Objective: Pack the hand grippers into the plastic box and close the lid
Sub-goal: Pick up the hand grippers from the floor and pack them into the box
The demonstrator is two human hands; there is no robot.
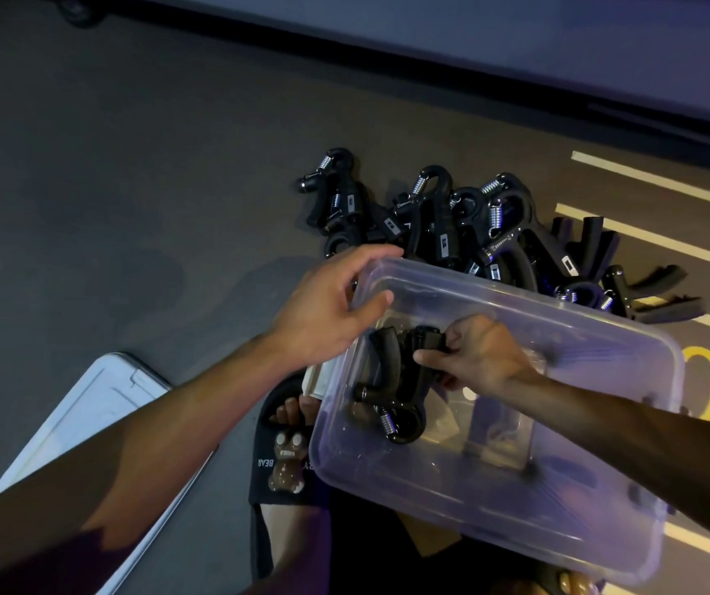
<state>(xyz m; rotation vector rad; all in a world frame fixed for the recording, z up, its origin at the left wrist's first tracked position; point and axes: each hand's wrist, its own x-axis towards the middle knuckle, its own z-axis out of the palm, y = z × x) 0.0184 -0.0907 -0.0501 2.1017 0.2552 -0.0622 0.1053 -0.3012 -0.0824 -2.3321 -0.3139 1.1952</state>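
A clear plastic box stands tilted on the floor in front of me. My right hand is inside it and grips a black hand gripper by its handle, the spring end pointing toward me. My left hand hovers at the box's far left corner, fingers spread and holding nothing, thumb near the rim. A pile of several black hand grippers lies on the floor just beyond the box. The box lid, pale and flat, lies on the floor at the left under my left forearm.
My foot in a black slipper with a bear figure sits just left of the box. White and yellow floor markings run at the right. A dark wall base crosses the top.
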